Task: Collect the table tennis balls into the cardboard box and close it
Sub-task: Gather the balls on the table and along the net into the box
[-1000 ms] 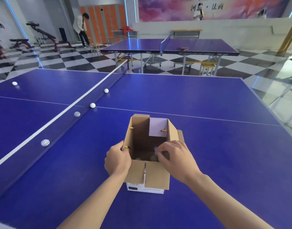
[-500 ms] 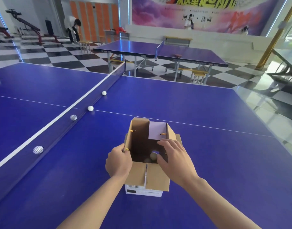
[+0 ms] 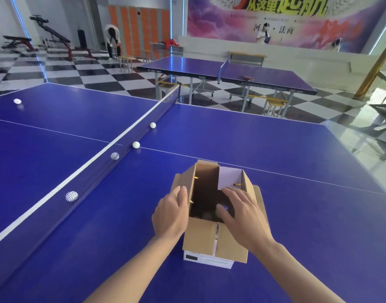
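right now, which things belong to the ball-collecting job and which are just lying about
Job: cardboard box, left hand, right hand, centre-line ball, ball beyond it, ball behind the net, nearer ball behind the net, far-left ball.
Lying about: far table, paddle on it, weight bench, stool.

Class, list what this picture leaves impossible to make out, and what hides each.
Head view:
1. Ball count inside the cardboard box: dark interior, partly covered by the right hand.
2. Two balls beyond the net: veiled by mesh.
3. Bat on the far table: too small for detail.
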A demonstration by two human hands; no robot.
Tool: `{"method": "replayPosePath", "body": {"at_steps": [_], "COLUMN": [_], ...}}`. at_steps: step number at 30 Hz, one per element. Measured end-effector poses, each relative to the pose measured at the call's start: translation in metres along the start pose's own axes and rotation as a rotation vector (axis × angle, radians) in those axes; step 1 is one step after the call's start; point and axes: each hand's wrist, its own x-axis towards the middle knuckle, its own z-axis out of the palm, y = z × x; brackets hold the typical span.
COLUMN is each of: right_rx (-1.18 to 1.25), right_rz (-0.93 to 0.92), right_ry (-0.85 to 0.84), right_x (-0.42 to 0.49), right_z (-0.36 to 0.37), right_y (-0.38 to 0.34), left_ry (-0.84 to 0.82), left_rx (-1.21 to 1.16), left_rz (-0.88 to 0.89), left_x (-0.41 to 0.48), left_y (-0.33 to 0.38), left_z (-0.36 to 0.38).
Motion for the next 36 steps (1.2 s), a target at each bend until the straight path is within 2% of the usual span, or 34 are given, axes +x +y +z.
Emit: {"method": "replayPosePath", "body": {"at_steps": [4,11,18,22,27,32,36], "right_rx": [0.056,0.162,0.216,0.239,0.235,0.21,0.197], "right_rz": [-0.059,-0.242,-0.313,-0.256,-0.075,0.091,0.203], "right_ry": [0.013,-0.009,-0.081,-0.092,-0.107,-0.139,-0.143], "right_x": [0.012,0.034,0.055,0.086,0.135,0.163,0.181], "right_z": [0.006,0.022,0.063,0.1,0.158,0.198,0.22], "right_y": [-0.023,-0.081,-0.14,-0.171,-0.194,-0.19,-0.179], "left_ry": [0.058,0.171,0.172,0.087,-0.033,-0.111,-0.175], "left_rx": [0.016,0.107,0.17,0.187,0.19,0.234,0.343], "left_rz": [-0.016,-0.2,-0.32,-0.325,-0.297,-0.278,-0.164], "left_x": [0.006,0.004,0.028,0.063,0.131,0.192,0.239], "left_y": [-0.014,-0.056,-0.114,-0.15,-0.197,-0.231,-0.241], "left_z": [-0.027,-0.081,-0.109,-0.111,-0.11,-0.109,-0.097]}}
